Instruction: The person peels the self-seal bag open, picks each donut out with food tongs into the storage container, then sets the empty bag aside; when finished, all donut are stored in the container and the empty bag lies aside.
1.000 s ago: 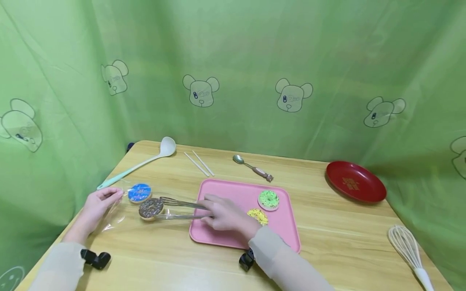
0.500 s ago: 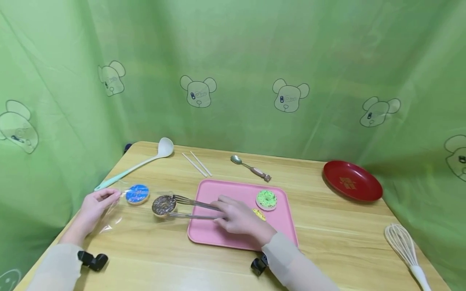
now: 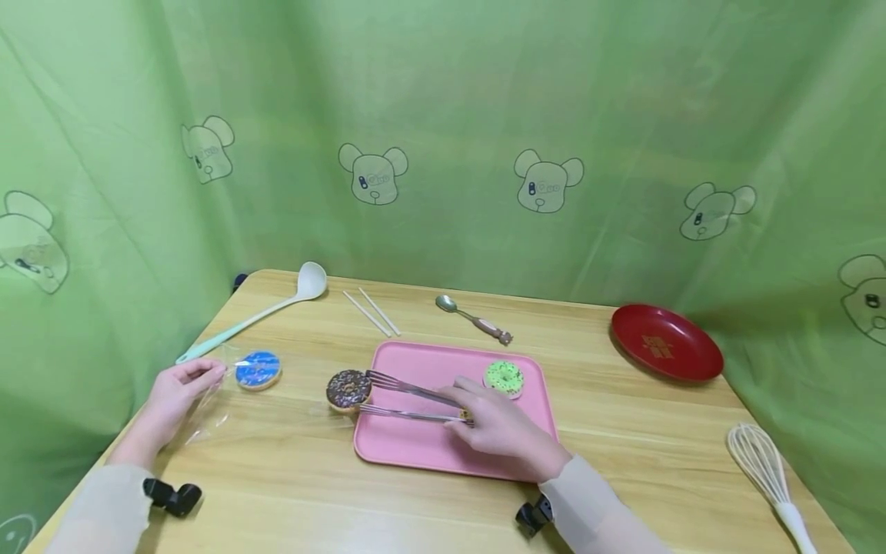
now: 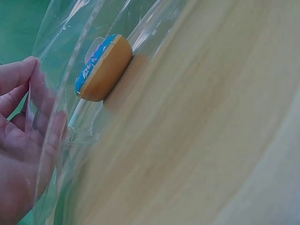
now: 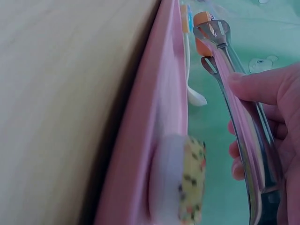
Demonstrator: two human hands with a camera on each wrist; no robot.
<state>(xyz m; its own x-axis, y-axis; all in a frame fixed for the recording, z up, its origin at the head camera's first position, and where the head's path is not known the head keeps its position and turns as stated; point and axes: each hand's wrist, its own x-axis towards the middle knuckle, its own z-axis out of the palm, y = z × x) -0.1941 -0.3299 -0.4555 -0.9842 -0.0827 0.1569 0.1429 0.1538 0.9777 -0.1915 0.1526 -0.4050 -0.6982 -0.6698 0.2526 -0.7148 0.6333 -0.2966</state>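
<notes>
My right hand (image 3: 494,422) grips metal tongs (image 3: 408,402) over the pink tray (image 3: 415,446). The tongs' tips clasp a chocolate donut (image 3: 348,388) at the tray's left edge. In the right wrist view the tongs (image 5: 243,122) run past my fingers, and a yellow donut (image 5: 191,180) lies on the tray (image 5: 140,154) beneath the hand. A green donut (image 3: 504,378) sits at the tray's far right. My left hand (image 3: 181,388) pinches a clear plastic bag (image 3: 211,408), with a blue donut (image 3: 258,369) by its mouth. The left wrist view shows the blue donut (image 4: 103,68) behind the plastic (image 4: 70,122).
On the wooden table (image 3: 623,454) lie a pale ladle (image 3: 256,312), two white sticks (image 3: 372,312) and a spoon (image 3: 474,318) at the back. A red plate (image 3: 666,344) sits far right, a whisk (image 3: 764,469) near the right front corner.
My right hand has drawn the tongs and the chocolate donut to the right, from beside the blue donut to the tray's left edge. The left hand has stayed on the bag.
</notes>
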